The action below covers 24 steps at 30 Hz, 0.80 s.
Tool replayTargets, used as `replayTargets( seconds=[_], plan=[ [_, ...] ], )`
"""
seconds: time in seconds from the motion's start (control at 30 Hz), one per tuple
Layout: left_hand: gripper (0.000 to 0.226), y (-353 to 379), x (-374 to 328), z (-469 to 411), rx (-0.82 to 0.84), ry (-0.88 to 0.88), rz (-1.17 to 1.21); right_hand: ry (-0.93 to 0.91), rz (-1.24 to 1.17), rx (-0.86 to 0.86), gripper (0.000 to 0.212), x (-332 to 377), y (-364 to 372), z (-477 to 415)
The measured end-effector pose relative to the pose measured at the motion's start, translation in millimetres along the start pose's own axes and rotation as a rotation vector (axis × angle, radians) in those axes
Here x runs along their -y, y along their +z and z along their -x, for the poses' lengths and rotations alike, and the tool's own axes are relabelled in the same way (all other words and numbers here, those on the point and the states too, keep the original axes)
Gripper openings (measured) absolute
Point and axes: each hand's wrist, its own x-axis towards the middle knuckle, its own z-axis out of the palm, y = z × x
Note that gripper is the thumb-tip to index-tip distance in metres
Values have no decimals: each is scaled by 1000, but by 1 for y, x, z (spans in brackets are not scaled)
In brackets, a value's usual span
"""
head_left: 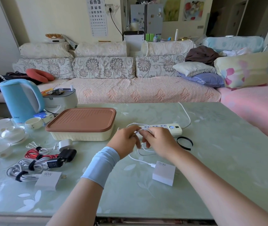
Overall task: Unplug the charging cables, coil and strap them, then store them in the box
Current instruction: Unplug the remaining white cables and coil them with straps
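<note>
Above the table's middle, my left hand and my right hand both grip loops of a thin white cable. Its lower end runs to a white GaN charger standing on the table. A white power strip lies just behind my hands. A loose black strap lies to the right of my right hand. The cream box with its brown lid on stands to the left. Strapped coils lie at the left: red cable, white cables, black plugs, a 90W charger.
A blue kettle, a cup and white tea ware crowd the table's far left. The power strip's own cord trails off the far edge toward the sofa. The green glass table spreads to the right.
</note>
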Motion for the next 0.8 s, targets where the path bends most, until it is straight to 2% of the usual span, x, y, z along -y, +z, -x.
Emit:
replayTargets(
  seconds=[0.03, 0.07, 0.17, 0.27, 0.37, 0.43, 0.57, 0.7, 0.8],
  plan=[
    [26, -2, 0, 1, -15, -18, 28, 9, 76, 14, 47, -1, -3, 1],
    [26, -6, 0, 2, -38, -29, 7, 11, 197, 29, 51, -1, -6, 3],
    [52, -14, 11, -1, -221, -63, -185, -11, 512, 25, 50, -1, -12, 4],
    [64, -15, 13, -2, -469, -29, -114, -26, 612, -9, 39, 3, -16, 0],
    [63, -11, 10, 0, -640, 19, 1, -47, 603, -12, 28, 5, -16, 0],
    [59, -9, 4, 0, -726, 40, 82, -52, 593, -16, 28, 4, -14, 0],
    [59, -17, -3, 3, -908, 13, 398, -38, 539, 11, 33, -7, -18, -4],
    [58, -24, 4, 2, -1008, 4, 397, -32, 383, 47, 23, -11, -20, -4],
    [57, -29, 16, -1, -1067, -96, 417, 9, 182, 133, 20, -11, -18, -4]
  ],
)
